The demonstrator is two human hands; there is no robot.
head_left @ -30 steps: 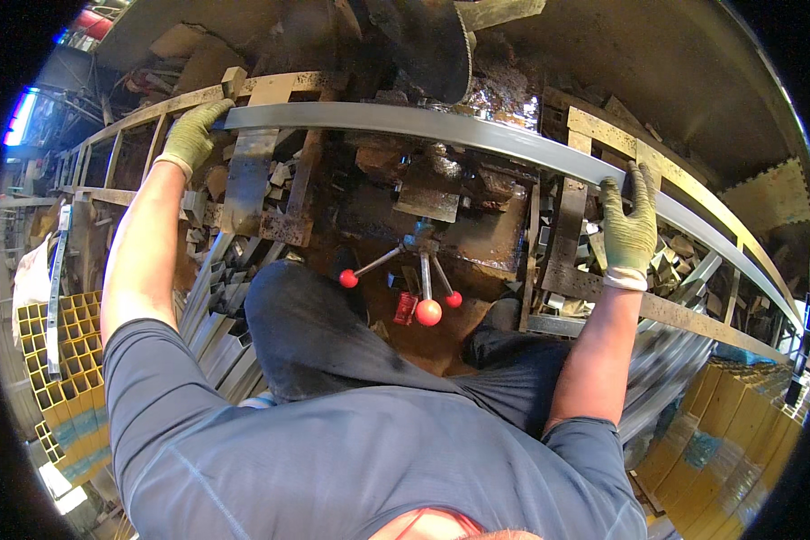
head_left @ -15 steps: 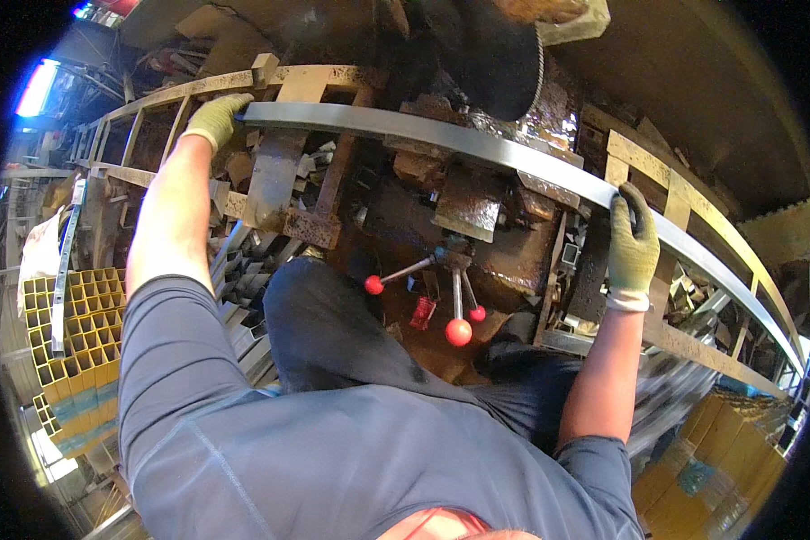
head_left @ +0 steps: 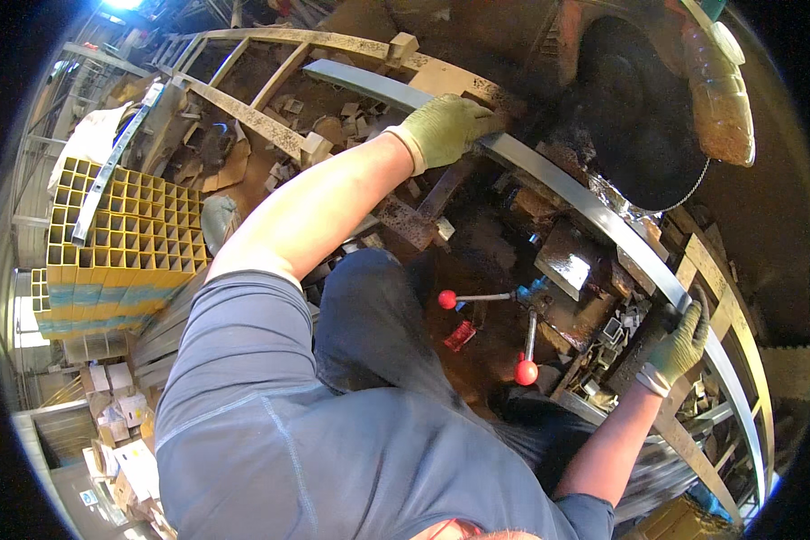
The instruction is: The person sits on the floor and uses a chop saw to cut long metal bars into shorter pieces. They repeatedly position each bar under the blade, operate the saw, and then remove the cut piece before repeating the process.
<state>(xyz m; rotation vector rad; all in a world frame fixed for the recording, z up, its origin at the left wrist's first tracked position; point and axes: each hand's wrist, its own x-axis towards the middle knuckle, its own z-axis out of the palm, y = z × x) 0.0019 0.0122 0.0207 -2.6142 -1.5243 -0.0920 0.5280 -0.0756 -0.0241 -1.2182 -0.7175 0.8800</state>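
A long grey metal bar (head_left: pixel 578 200) runs across in front of me from the upper left to the lower right, over the machine. My left hand (head_left: pixel 448 132), in a yellow-green glove, is wrapped over it, and its left end sticks out past that hand. Farther right, my right hand (head_left: pixel 680 346), in a matching glove, grips the bar near the frame there. Below the bar are a machine lever with a red ball knob (head_left: pixel 526 373) and a second red knob (head_left: pixel 447 299). A small red piece (head_left: pixel 460 336) lies close to them.
Ladder-like metal frames stand left (head_left: pixel 259 115) and right (head_left: pixel 727 315). A large dark round machine part (head_left: pixel 634 117) and a plastic bottle (head_left: pixel 725 115) are at the far right. Stacked yellow square tubes (head_left: pixel 130 229) sit at left, with metal offcuts (head_left: pixel 614 331) scattered under the bar.
My left hand has moved from the bar's left end to a grip farther right along it. The view has turned, bringing the stacked tubes and the bottle more into sight.
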